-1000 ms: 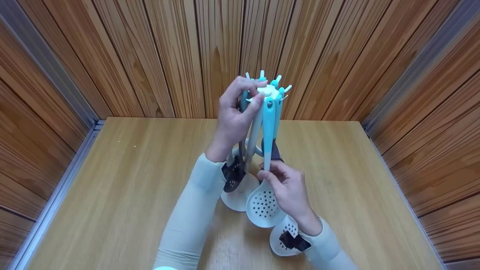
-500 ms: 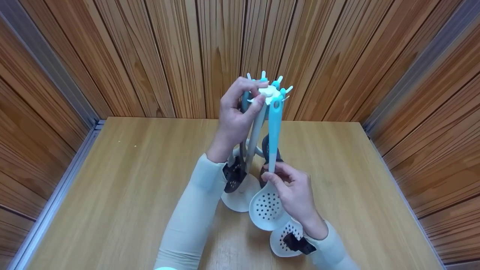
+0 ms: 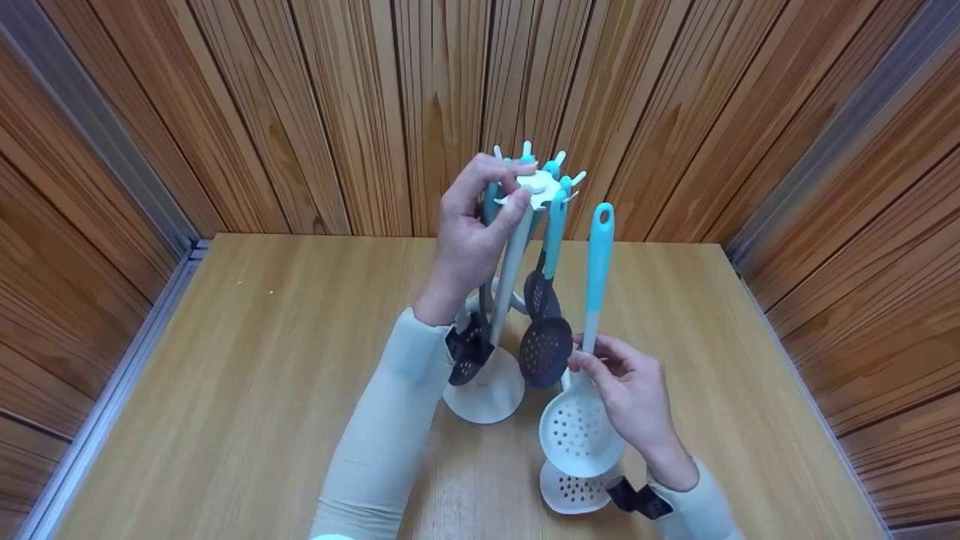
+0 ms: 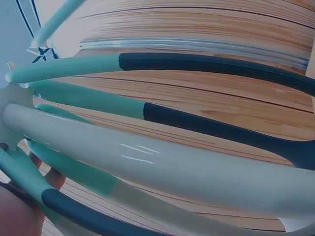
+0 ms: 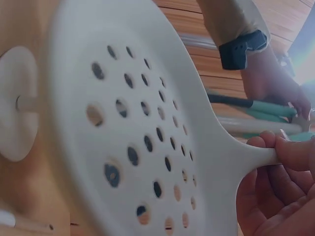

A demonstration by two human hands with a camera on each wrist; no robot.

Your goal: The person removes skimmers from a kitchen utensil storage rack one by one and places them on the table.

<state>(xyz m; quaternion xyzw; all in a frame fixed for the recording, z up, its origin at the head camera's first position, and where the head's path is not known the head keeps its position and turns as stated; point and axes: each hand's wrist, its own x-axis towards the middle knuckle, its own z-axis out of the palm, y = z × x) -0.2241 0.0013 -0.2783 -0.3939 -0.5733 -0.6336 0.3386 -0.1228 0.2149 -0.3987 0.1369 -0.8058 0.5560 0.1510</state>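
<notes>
Pinching the skimmer [image 3: 579,399] in our right fingers [image 3: 598,371], we've got our left fingers [image 3: 511,211] gripping the rack [image 3: 511,274] up top.

Wood-plank walls [image 3: 360,112] and metal strips [image 3: 112,399] border the tabletop [image 3: 262,360].

A small booth [image 3: 847,255] — wood-panelled walls [image 3: 345,112], metal rails [image 3: 107,124].

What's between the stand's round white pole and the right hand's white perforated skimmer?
In the head view, dark perforated turquoise-handled utensils hang between pole and skimmer.
</notes>
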